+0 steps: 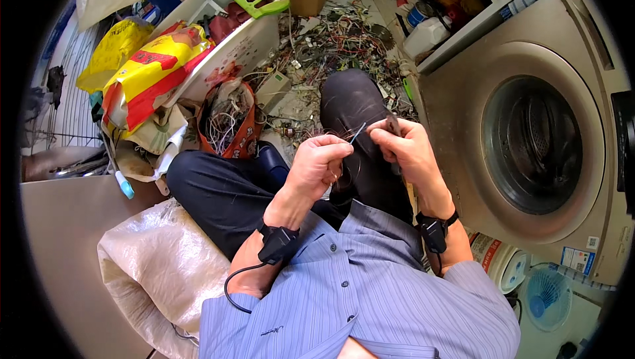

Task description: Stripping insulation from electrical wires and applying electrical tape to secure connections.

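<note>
Note both hands apart from each other but close, each closed in a grip. Hold the thin, pale-blue, straight wire (358,133) pinched between left thumb and forefinger, as now, its free end rising from the left hand (319,162) toward the right hand (410,150). Cannot tell contact from mere closeness at the right thumb. In the right grip, see a dark, narrow, tool-like object (394,125), partly hidden by the fingers; cannot make out its kind.

For good control, best leave only a short span free beyond the left fingertips, and bring small movements from the right wrist. Turn any sharp edge away from the left thumb. Steady both forearms above the black-trousered knee (350,97), just beneath the hands. Mind the thin black cable (229,283) at the left forearm, and avoid dropping the wire into the tangled, many-coloured scrap heap (337,41) ahead of both hands.
</note>
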Available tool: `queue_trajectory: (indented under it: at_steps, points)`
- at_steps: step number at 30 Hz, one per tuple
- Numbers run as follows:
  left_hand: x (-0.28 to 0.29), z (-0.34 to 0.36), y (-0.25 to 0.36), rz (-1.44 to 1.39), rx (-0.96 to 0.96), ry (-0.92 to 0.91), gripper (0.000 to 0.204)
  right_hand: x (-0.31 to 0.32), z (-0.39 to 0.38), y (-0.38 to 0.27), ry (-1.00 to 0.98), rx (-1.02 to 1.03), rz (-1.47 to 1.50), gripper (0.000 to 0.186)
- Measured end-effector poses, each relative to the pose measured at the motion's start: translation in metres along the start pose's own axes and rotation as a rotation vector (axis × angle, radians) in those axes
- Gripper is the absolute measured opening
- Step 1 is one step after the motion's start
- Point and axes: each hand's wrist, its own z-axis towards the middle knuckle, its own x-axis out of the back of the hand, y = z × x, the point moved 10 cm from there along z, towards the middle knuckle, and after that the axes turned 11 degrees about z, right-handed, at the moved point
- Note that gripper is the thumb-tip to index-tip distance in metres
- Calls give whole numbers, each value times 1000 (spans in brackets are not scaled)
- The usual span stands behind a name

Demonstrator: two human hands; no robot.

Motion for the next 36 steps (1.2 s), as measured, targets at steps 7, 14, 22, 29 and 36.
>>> queue_trajectory:
  at_steps: [7,14,22,29,36]
  points:
    - [-12,-4,-1,68,28,-79,3,-10,6,4,-55,-48,4,13]
    - [-16,-6,0,75,30,-87,10,-6,6,6,-69,-77,6,13]
    - [-11,1,5,-165,-64,-102,16,8,1,2,-29,30,212,13]
    - [-9,1,11,-12,-88,8,18,5,-2,0,-63,63,149,11]
    - [-23,-2,0,-6,-37,-99,11,-2,-4,-5,-46,115,107,10]
